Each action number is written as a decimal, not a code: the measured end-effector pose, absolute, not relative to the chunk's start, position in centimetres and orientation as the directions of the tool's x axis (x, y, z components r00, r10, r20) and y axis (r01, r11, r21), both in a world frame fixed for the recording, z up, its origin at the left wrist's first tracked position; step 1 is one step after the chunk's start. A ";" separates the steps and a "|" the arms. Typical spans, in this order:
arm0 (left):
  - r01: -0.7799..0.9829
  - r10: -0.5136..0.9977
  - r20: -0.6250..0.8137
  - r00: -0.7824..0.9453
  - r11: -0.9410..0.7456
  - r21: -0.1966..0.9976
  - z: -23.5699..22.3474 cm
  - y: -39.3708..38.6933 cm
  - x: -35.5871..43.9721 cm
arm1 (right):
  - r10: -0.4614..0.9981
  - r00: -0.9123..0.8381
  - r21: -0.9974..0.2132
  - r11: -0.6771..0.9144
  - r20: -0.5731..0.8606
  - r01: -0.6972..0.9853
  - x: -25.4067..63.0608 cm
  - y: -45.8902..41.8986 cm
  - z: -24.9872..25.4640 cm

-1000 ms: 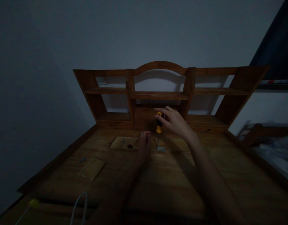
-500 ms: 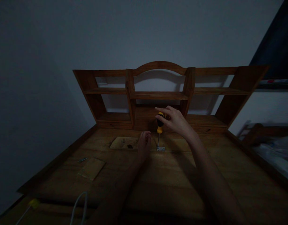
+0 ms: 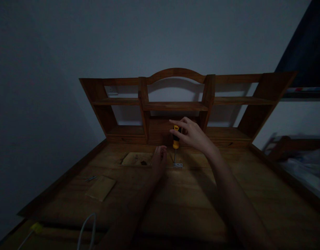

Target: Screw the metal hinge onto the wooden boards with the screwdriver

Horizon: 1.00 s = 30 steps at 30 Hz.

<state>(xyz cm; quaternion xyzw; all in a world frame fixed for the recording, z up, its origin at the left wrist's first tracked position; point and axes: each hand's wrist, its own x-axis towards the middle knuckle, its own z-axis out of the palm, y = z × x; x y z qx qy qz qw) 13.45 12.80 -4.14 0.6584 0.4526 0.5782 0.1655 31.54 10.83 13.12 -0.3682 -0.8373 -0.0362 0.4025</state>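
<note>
A screwdriver (image 3: 176, 142) with a yellow and black handle stands nearly upright, its tip at the left end of a small metal hinge (image 3: 178, 165) on the wooden desktop. My right hand (image 3: 191, 133) has thumb and fingers around the handle, the index finger stretched across near its top. To the left of the shaft rests my left hand (image 3: 159, 160), fingers curled in and apart from the hinge. Whatever those fingers may hold is hidden. Just left of it, a rough pale patch (image 3: 133, 159) with a dark spot shows in the desktop (image 3: 191, 208).
A wooden shelf unit (image 3: 175, 107) stands at the back against the wall. On the left lie a thin flat piece (image 3: 101, 188) and small metal pieces (image 3: 91, 178). A white cable loop (image 3: 94, 225) and a yellow object (image 3: 36, 227) sit at the lower left.
The screwdriver handle has turned a little and stands slightly more upright. My right hand's fingers have shifted slightly with it. My left hand stays almost in place.
</note>
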 end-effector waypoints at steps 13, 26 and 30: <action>0.408 0.784 0.615 -0.082 -0.537 0.739 -3.9 12.7 13.5 | 0.611 -0.404 -0.201 0.686 0.681 0.699 31.3 10.8 12.9; 0.400 0.790 0.608 -0.073 -0.536 0.744 -3.9 12.7 13.6 | 0.611 -0.421 -0.199 0.694 0.670 0.692 31.2 10.9 12.8; 0.396 0.788 0.612 -0.070 -0.541 0.742 -4.1 12.9 13.6 | 0.636 -0.418 -0.223 0.684 0.648 0.695 31.3 10.8 12.9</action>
